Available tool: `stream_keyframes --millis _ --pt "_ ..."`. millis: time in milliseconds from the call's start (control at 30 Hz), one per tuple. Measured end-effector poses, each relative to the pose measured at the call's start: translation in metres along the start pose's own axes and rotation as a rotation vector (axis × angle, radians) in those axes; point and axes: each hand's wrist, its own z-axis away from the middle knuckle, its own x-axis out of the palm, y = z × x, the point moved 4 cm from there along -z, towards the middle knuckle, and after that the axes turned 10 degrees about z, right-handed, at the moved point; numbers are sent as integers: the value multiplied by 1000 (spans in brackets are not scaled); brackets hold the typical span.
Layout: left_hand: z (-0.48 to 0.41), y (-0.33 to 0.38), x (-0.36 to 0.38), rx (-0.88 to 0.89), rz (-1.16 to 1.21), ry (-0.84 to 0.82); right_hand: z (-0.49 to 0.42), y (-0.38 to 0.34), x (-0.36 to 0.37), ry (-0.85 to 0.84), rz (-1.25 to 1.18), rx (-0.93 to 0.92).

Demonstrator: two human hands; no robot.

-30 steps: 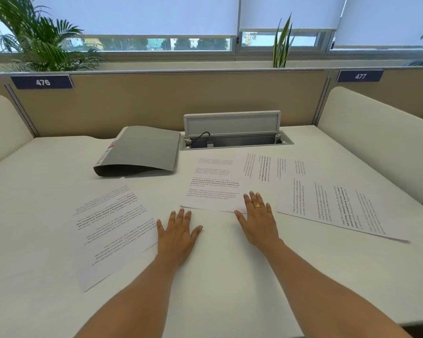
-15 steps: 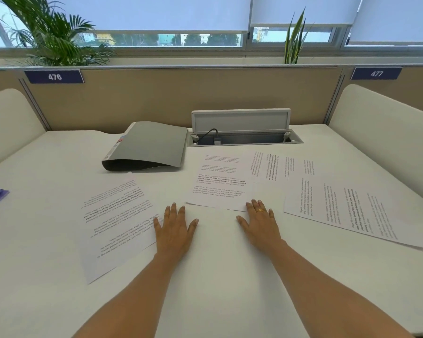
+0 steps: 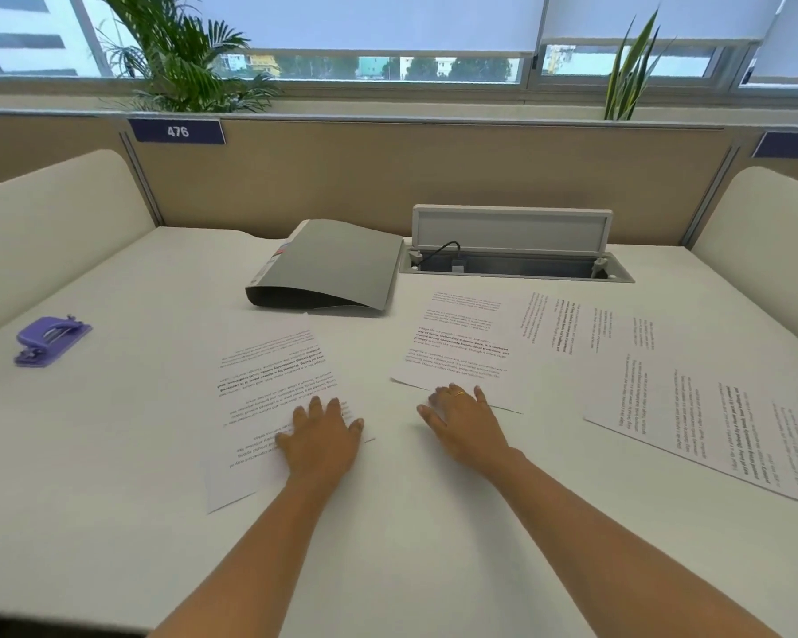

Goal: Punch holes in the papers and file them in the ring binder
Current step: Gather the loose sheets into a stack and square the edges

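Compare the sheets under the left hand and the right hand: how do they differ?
The left sheet shows its text upside down from this view; the right sheet reads upright. The left hand lies flat on the left sheet; the right hand touches only the near edge of the right sheet. Both are white printed sheets flat on the desk.

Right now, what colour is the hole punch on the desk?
Purple; the hole punch shows best in the head view, at far left.

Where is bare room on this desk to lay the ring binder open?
Bare desk lies between the purple hole punch and the left sheet, and along the near edge. Crowded: the middle and right, where overlapping sheets run from the ring binder to the right edge.
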Motion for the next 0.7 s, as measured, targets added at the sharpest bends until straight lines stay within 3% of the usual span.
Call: stream_keyframes --millis 167,267,433,700 --pt "7 5 -10 16 52 -32 -5 -31 1 23 -38 -64" --pt "7 8 -15 -12 181 -36 -5 -45 0 55 -28 10" --pt "5 12 -17 -5 349 -40 -6 -64 4 -37 38 125" --pt "-2 7 -20 16 327 -59 -17 -67 -7 -135 85 176"
